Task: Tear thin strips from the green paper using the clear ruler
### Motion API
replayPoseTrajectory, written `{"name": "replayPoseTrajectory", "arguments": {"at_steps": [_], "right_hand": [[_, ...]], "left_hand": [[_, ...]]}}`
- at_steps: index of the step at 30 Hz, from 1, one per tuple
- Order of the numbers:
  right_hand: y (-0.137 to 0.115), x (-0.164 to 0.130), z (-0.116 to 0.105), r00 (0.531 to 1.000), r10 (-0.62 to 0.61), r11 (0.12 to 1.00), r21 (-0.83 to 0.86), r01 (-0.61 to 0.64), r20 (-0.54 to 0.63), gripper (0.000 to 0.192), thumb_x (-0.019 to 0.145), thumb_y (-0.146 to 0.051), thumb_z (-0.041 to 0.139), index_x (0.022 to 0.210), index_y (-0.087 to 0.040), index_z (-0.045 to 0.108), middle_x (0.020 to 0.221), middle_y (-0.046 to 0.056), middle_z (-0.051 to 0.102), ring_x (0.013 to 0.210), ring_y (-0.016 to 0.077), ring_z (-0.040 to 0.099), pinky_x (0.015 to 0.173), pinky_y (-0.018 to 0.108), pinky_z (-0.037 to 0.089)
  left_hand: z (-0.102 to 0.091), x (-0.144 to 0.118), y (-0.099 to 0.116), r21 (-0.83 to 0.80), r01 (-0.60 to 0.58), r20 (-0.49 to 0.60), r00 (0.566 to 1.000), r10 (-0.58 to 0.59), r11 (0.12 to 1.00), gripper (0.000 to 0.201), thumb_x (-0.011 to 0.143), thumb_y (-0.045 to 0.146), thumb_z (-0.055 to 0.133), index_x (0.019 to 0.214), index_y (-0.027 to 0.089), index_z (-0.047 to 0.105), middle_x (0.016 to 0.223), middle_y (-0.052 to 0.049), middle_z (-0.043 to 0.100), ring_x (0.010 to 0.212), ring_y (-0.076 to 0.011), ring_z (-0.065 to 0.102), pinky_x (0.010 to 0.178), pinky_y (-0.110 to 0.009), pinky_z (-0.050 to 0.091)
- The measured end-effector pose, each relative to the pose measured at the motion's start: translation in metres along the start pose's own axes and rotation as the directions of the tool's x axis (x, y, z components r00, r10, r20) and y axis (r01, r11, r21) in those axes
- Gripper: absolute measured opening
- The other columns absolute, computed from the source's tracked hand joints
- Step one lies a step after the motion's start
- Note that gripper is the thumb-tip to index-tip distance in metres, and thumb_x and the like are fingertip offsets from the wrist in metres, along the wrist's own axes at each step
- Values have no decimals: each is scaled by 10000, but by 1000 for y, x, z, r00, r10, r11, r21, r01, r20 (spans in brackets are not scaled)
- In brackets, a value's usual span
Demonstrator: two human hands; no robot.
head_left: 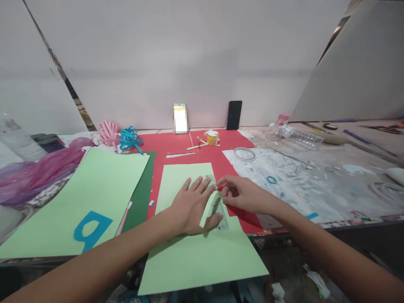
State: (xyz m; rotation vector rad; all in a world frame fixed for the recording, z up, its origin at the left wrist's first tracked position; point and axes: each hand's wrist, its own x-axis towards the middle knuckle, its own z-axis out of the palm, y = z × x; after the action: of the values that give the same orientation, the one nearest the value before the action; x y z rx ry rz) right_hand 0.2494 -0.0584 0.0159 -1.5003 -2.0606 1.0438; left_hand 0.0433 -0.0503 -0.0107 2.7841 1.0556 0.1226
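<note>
The left hand point(192, 206) lay open and flat, fingers spread, pressing a clear ruler point(217, 204) onto a light green sheet point(195, 252) near the front edge of the surface point(315, 185). The right hand point(243, 195) pinched a folded strip of that sheet against the ruler's edge. A second green sheet point(78, 198) with a blue cutout point(91, 229) lay toward the left edge, and a tape roll point(244, 154) farther back.
</note>
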Motion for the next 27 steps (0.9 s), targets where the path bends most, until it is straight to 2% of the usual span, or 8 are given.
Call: {"name": "replayPoseTrajectory", "arguments": {"at_steps": [5,9,15,18,23,27], "right_hand": [[3,-2,6,998,-33,997,-73,29,-57,220,775,-180,543,992,-195,581,671,-7,616,627,159,570,593,264,435],[3,-2,11,997,-22,999,-38,19,-69,193,776,-182,540,966,-196,571,646,-23,587,602,147,547,568,256,418],[-2,-5,7,1000,-16,997,70,16,13,235,754,-175,549,987,-200,560,698,-19,620,630,144,569,587,249,438],[-2,-6,6,1000,-16,1000,11,15,25,219,750,-174,549,966,-198,568,712,-8,627,627,148,574,582,250,430],[1,-6,10,999,-41,993,-109,38,-26,196,768,-179,528,953,-188,591,692,-3,620,621,155,562,581,261,410],[-3,-9,10,1000,-16,999,-44,15,-18,271,740,-130,517,995,-190,586,652,-25,609,596,145,557,570,249,411]], "left_hand": [[2,1,-2,-4,18,31,999,-18,1000,829,884,695,338,1537,207,190,1600,-97,156,1460,-358,117,1156,-576,110],[1,1,-1,-16,23,32,999,-22,1000,839,876,695,361,1544,231,154,1600,-98,155,1459,-361,122,1153,-577,112],[4,1,-2,10,26,13,1000,-27,1000,823,879,675,363,1540,227,160,1600,-95,165,1462,-345,126,1157,-561,115],[5,1,-2,11,19,13,1000,-19,1000,799,877,672,368,1528,244,191,1601,-81,172,1462,-340,130,1156,-567,120],[4,1,-2,8,21,15,1000,-21,1000,767,886,648,370,1515,237,215,1600,-84,178,1460,-344,135,1154,-569,122],[3,2,-2,9,22,22,999,-22,1000,780,871,667,376,1505,233,245,1600,-87,176,1458,-362,128,1153,-576,113]]}}
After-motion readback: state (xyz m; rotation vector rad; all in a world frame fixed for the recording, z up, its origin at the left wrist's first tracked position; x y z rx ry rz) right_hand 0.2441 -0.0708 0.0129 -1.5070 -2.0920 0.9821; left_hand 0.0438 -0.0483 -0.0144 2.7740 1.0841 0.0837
